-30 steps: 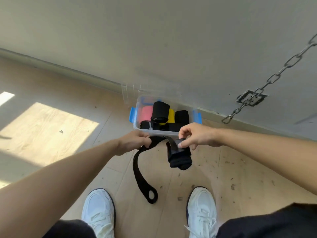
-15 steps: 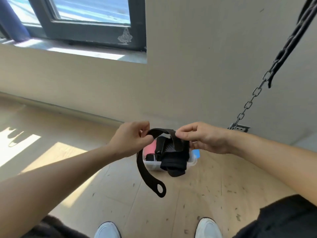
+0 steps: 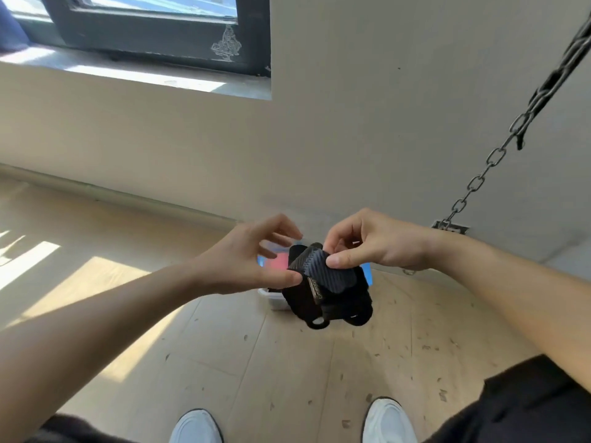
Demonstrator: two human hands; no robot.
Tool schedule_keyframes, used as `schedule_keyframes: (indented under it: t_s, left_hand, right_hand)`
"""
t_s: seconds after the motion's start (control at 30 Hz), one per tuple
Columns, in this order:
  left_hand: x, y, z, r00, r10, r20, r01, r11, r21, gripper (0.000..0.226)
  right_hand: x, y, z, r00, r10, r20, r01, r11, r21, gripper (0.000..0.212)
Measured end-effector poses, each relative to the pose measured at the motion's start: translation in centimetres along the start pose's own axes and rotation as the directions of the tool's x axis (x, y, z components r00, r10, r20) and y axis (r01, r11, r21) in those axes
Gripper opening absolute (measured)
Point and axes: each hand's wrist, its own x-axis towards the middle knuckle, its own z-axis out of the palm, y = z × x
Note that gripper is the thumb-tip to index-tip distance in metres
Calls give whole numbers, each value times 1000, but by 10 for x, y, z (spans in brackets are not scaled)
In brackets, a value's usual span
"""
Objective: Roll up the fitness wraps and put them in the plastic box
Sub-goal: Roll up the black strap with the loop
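Observation:
A black fitness wrap (image 3: 326, 290) hangs bunched up in front of me at chest height, its loop end dangling below. My right hand (image 3: 371, 243) pinches the ribbed top flap of the wrap between thumb and fingers. My left hand (image 3: 252, 257) pinches the wrap's left edge with its thumb, its other fingers spread loosely above. Behind the wrap, on the floor by the wall, stands the clear plastic box (image 3: 271, 298) with blue clips. Something pink shows inside it; most of the box is hidden by the wrap and my hands.
A metal chain (image 3: 479, 177) runs from the upper right down to a floor anchor (image 3: 451, 227) at the wall. A dark-framed window (image 3: 153, 30) sits upper left. My two white shoes (image 3: 388, 422) stand on the wooden floor below.
The long hanging tail of the wrap has been gathered up into a bunch. My hands have come closer together and both have shifted their hold to the top flap.

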Motion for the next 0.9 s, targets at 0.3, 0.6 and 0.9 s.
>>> schedule_keyframes:
  t_s: [0.3,0.6,0.9]
  left_hand:
    - [12,3,4,996,-82,41,87,988,-125,38]
    - [10,-3,-31,947,-220,-232,193,972,-131,29]
    - [6,6,-10,981,-4,-192,30,991,131,28]
  right_hand:
    - [17,-5,4,1000,-22,-4,22,999,-50,12]
    - [27,2,-12,998,46,-45,-49,997,-67,25]
    - [34,2,2,959,24,-281,-17,1000,26,7]
